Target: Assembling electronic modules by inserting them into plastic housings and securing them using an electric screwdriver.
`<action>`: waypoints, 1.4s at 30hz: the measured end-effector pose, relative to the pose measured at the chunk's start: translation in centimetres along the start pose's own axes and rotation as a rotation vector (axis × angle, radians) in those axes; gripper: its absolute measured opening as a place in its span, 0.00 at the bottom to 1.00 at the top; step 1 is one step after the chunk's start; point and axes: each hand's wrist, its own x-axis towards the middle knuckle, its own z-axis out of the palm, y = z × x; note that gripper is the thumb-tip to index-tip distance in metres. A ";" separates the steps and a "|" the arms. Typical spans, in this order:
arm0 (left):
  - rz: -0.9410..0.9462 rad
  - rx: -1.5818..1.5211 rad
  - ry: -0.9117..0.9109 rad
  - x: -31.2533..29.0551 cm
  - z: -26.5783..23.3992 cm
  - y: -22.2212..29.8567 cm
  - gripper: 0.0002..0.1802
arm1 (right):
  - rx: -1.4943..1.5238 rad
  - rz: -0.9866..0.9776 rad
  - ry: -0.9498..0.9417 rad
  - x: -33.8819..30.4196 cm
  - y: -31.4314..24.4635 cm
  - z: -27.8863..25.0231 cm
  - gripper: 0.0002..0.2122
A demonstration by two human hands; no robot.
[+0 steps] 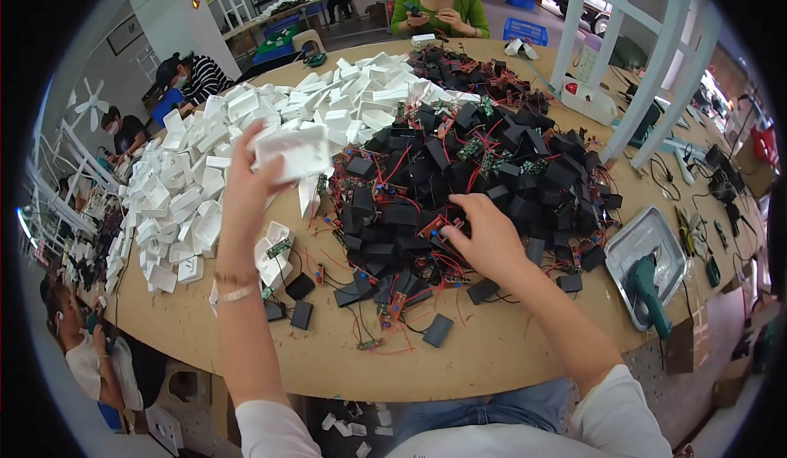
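Observation:
My left hand (pixel 250 171) is raised at the left of the black heap, closed around a shallow white plastic case (pixel 293 153) that is slightly blurred. My right hand (pixel 484 233) rests on the near part of a heap of black box-shaped modules (pixel 426 171) with red wires and small circuit boards. Its thumb and fingers are apart, next to a red circuit board (pixel 432 227); nothing shows gripped between them. Below my left hand, another white case (pixel 273 253) lies on the table with a green circuit board (pixel 279 248) in it.
A large pile of white cases (pixel 176 200) covers the table's left side. At the right, a metal tray (pixel 648 253) holds a green-handled tool (pixel 648 290), with pliers (pixel 684 230) beside it. A white frame (pixel 656 73) stands behind. A person in green (pixel 443 7) sits opposite; others sit at the left.

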 end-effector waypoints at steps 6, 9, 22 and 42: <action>-0.254 -0.136 -0.286 -18.8 9.9 -2.1 0.09 | -0.267 -0.157 0.070 0.0 0.2 0.0 0.09; 0.201 0.314 -0.144 -24.2 14.4 -6.1 0.10 | 0.365 -0.010 0.180 -0.9 -1.4 -3.6 0.07; 0.318 0.334 -0.400 -25.1 17.6 -1.3 0.27 | 1.366 0.118 0.204 -15.4 0.9 -11.5 0.14; -0.340 -0.393 -0.489 -28.5 26.1 0.0 0.17 | 1.621 0.330 0.341 -23.1 3.6 -6.9 0.07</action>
